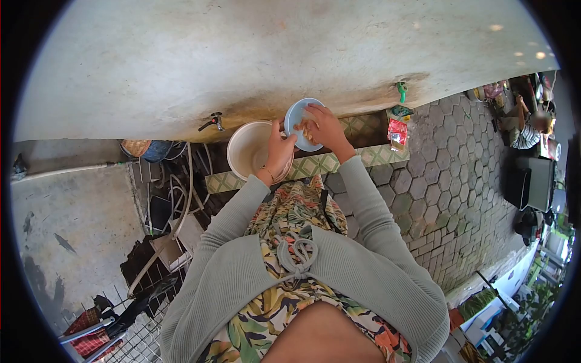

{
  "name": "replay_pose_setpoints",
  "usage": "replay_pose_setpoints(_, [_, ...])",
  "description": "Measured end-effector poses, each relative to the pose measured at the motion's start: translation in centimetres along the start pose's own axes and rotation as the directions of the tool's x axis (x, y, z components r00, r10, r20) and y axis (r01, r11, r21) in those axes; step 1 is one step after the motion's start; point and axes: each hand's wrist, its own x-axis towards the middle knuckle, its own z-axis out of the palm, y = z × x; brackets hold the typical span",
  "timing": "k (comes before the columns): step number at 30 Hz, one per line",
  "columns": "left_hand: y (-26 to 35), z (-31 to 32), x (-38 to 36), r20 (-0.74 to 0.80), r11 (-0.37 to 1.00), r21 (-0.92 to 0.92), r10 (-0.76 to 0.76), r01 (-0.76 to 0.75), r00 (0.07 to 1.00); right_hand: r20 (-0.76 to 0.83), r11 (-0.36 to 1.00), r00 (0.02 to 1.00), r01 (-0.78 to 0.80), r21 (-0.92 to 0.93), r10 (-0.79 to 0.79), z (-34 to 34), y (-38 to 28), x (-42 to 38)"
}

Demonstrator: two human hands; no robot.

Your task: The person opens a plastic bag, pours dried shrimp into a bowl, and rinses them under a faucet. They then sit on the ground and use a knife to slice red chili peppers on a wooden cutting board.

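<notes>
While the left hand grips the near left side of the blue bowl, its fingers clamped on the wall, the right hand reaches into it from the right. The right fingers are bent over light brown pieces inside; whether they pinch any cannot be told. The bowl is held in front of the wall, just right of a pale bucket, which the left forearm partly overlaps. Along the near side runs a tiled ledge; towards its right end lies a red packet, with a green packet just beyond. A tap projects from the wall at left, a green tap at right. Hexagonal paving extends rightward, where another person appears well apart.
</notes>
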Motion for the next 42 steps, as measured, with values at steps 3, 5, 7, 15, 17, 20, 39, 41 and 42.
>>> replay_pose_setpoints(3, [0.1,0.3,-0.1,0.008,1.0,-0.001,0.007,-0.007,1.0,0.035,0.994,0.997,0.066,-0.081,-0.064,0.7,0.5,0.2])
replay_pose_setpoints(5, [0.4,0.4,-0.3,-0.002,1.0,-0.03,-0.004,0.004,1.0,0.178,0.988,0.981,0.1,-0.116,-0.079,0.7,0.5,-0.1])
replay_pose_setpoints(7, [0.5,0.2,-0.6,-0.008,1.0,-0.024,-0.009,0.009,1.0,0.128,0.994,0.992,0.037,-0.107,-0.023,0.0,0.2,-0.7])
replay_pose_setpoints(15, [-0.3,0.2,-0.4,-0.043,0.992,0.119,0.033,-0.028,0.999,0.034,0.941,0.958,-0.272,-0.199,0.284,0.5,-0.8,-2.8])
replay_pose_setpoints(17, [-1.1,0.2,-0.1,-0.045,0.978,0.196,0.086,-0.076,0.995,-0.059,0.936,0.957,-0.289,-0.201,0.283,2.3,0.1,-3.4])
replay_pose_setpoints(20, [-2.0,0.7,-0.1,-0.059,0.983,0.159,0.104,-0.093,0.993,-0.147,0.927,0.934,-0.346,-0.143,0.326,4.4,0.4,-4.0])
replay_pose_setpoints(39, [-0.1,1.3,0.0,-0.067,0.895,0.375,0.284,-0.24,0.956,-0.227,0.936,0.917,-0.282,0.211,0.328,6.9,0.2,-3.6])
replay_pose_setpoints(41, [-0.3,1.4,0.0,-0.074,0.877,0.409,0.308,-0.253,0.948,-0.248,0.941,0.921,-0.246,0.233,0.302,7.0,0.4,-3.5])
replay_pose_setpoints(42, [-0.2,1.4,0.1,-0.064,0.862,0.437,0.314,-0.256,0.947,-0.24,0.937,0.92,-0.254,0.24,0.311,7.0,0.5,-3.5])
